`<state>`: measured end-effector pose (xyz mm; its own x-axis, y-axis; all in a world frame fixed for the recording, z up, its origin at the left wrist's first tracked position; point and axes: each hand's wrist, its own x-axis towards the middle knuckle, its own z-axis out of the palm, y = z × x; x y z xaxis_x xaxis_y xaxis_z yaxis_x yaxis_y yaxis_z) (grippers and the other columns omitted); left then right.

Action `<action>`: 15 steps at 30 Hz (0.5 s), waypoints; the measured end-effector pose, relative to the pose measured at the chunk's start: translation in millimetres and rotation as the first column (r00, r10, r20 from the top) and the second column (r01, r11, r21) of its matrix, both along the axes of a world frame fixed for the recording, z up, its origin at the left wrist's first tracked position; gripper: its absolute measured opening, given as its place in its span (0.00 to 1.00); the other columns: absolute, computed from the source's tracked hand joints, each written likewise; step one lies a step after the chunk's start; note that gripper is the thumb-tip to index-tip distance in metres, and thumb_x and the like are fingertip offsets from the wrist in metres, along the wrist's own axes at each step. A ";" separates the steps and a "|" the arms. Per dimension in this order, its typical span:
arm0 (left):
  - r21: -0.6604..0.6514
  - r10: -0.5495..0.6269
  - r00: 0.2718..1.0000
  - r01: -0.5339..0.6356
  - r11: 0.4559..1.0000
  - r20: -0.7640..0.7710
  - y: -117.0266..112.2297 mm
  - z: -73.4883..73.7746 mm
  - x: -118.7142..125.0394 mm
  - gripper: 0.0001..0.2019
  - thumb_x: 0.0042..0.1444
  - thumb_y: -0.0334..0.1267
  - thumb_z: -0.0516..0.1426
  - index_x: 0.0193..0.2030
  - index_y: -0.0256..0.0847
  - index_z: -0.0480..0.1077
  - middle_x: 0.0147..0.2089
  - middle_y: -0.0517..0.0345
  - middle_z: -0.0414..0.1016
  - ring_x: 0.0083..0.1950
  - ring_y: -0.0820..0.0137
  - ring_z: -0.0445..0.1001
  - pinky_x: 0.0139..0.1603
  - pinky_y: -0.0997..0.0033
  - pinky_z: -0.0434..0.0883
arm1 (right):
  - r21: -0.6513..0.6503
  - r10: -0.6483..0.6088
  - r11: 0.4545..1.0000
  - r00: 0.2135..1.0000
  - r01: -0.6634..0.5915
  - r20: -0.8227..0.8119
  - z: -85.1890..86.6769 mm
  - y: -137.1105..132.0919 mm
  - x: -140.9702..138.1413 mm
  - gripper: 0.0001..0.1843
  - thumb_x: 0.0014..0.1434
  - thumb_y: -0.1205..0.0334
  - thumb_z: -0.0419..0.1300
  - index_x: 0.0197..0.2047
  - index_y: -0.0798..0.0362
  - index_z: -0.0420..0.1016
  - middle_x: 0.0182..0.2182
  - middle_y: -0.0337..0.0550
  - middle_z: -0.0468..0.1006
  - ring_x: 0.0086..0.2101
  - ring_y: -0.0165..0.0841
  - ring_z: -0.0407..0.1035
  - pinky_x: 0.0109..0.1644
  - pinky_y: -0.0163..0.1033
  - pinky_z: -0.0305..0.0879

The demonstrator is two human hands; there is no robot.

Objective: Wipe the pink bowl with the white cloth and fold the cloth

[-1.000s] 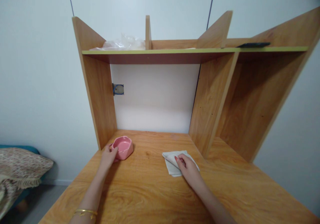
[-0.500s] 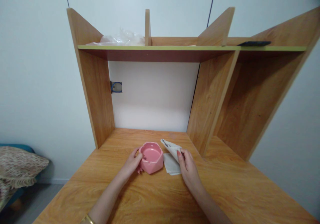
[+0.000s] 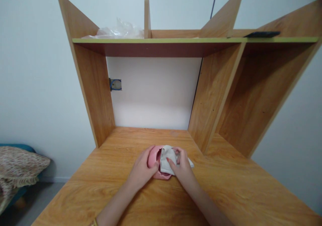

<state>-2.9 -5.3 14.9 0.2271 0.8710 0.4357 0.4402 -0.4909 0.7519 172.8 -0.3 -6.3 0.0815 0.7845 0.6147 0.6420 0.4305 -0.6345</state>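
A pink, faceted ashtray (image 3: 154, 156) is tilted over the wooden desk, its hollow turned towards the right. My left hand (image 3: 144, 169) grips it from the left, with the thumb over the near rim. A light grey cloth (image 3: 167, 159) is bunched against the ashtray's opening and covers much of it. My right hand (image 3: 181, 164) is closed on the cloth and presses it to the ashtray. One corner of the cloth sticks out to the right behind the fingers. The inside of the ashtray is mostly hidden.
The wooden desk (image 3: 156, 206) carries a hutch with a long shelf (image 3: 161, 40). On the shelf lie a clear plastic bag (image 3: 120, 30) and a dark flat object (image 3: 263, 34). An open socket box (image 3: 116, 84) is in the back wall. A patterned blanket (image 3: 21, 162) lies at the far left.
The ashtray has tipped towards the right in my left hand. My right hand has brought the cloth leftward from beside the ashtray onto its opening. The view has shifted slightly.
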 end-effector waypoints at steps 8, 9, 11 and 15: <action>0.029 -0.095 0.988 0.099 0.995 -0.119 -13.8 12.3 6.6 0.30 0.48 0.40 0.56 0.59 0.47 0.53 0.51 0.52 0.64 0.49 0.62 0.65 0.50 0.62 0.61 | -0.286 0.016 0.957 0.996 -0.039 -0.084 -10.4 6.5 11.6 0.25 0.45 0.62 0.54 0.49 0.52 0.63 0.35 0.43 0.75 0.35 0.37 0.70 0.40 0.41 0.63; 0.016 -0.119 0.990 0.120 0.993 -0.078 -13.1 11.0 7.2 0.32 0.48 0.41 0.57 0.60 0.46 0.52 0.52 0.51 0.63 0.51 0.61 0.64 0.51 0.62 0.61 | -0.285 0.025 0.957 0.996 -0.049 -0.089 -10.3 6.3 13.1 0.21 0.45 0.62 0.53 0.46 0.51 0.66 0.35 0.42 0.75 0.36 0.37 0.70 0.40 0.40 0.63; -0.032 -0.163 0.985 0.166 0.986 0.064 -10.1 5.4 8.3 0.37 0.47 0.44 0.59 0.61 0.43 0.47 0.54 0.49 0.61 0.53 0.60 0.62 0.53 0.62 0.59 | -0.279 0.017 0.959 0.995 -0.045 -0.103 -10.3 6.1 15.1 0.17 0.47 0.62 0.51 0.42 0.51 0.68 0.35 0.42 0.76 0.36 0.37 0.70 0.41 0.41 0.63; -0.177 -0.217 0.934 0.274 0.945 0.285 -6.3 -8.9 12.3 0.50 0.40 0.46 0.64 0.63 0.40 0.36 0.54 0.45 0.60 0.49 0.61 0.66 0.47 0.63 0.64 | -0.257 -0.036 0.966 0.988 -0.004 -0.150 -11.6 6.4 16.1 0.16 0.49 0.61 0.49 0.41 0.54 0.67 0.34 0.45 0.76 0.35 0.38 0.70 0.40 0.42 0.64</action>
<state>9.4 -11.7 6.0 0.3499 0.8800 0.3212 0.1030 -0.3770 0.9205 188.9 6.1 -18.0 0.1720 0.9116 0.3733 0.5349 0.2318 -0.8125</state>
